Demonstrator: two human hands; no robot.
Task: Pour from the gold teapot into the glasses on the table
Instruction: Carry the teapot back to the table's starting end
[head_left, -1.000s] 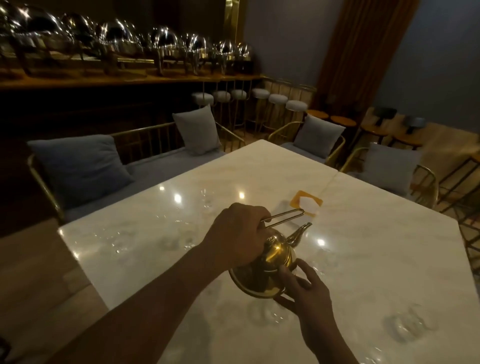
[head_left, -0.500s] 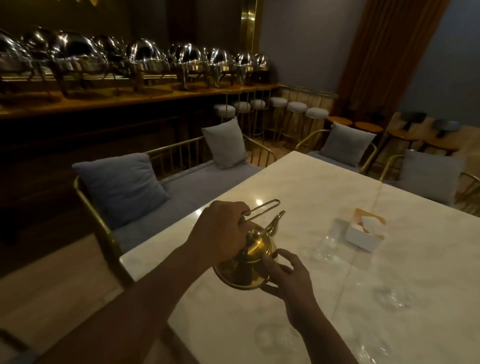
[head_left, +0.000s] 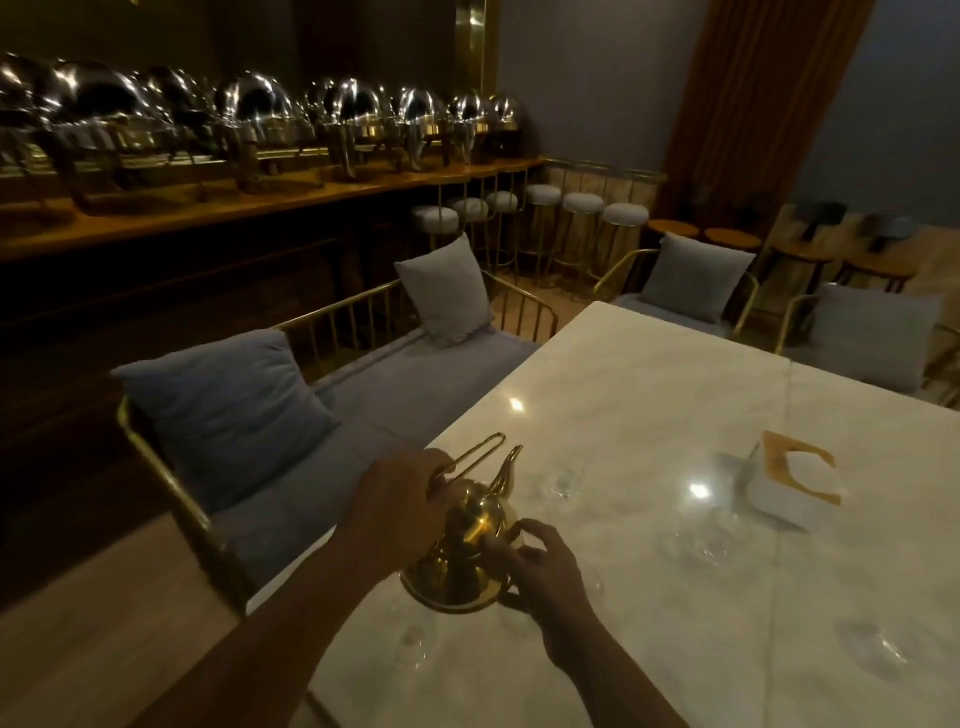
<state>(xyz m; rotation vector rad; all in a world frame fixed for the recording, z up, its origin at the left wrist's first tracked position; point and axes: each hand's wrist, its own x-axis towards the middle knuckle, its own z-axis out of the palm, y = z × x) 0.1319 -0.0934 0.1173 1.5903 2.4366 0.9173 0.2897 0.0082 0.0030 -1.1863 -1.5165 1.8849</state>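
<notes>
The gold teapot (head_left: 470, 551) hangs tilted above the near left part of the white marble table (head_left: 649, 384), spout up and pointing away. My left hand (head_left: 397, 512) grips its wire handle. My right hand (head_left: 543, 569) cups the pot's right side and base. A clear glass (head_left: 563, 480) stands just beyond the spout. Another glass (head_left: 709, 543) is further right, one (head_left: 413, 642) sits under the pot near the table edge, and one (head_left: 878, 649) stands at the right. All are faint in the dim light.
A white tissue box with an orange top (head_left: 792, 483) sits on the table right of the glasses. A gold-framed bench with grey cushions (head_left: 223, 410) lines the table's left side. Cushioned chairs (head_left: 691, 283) stand at the far end. Chafing dishes (head_left: 260, 119) fill the back counter.
The view has swung left, so the table sits further right in frame. Both hands still hold the teapot, which has moved toward the table's left edge, near another glass.
</notes>
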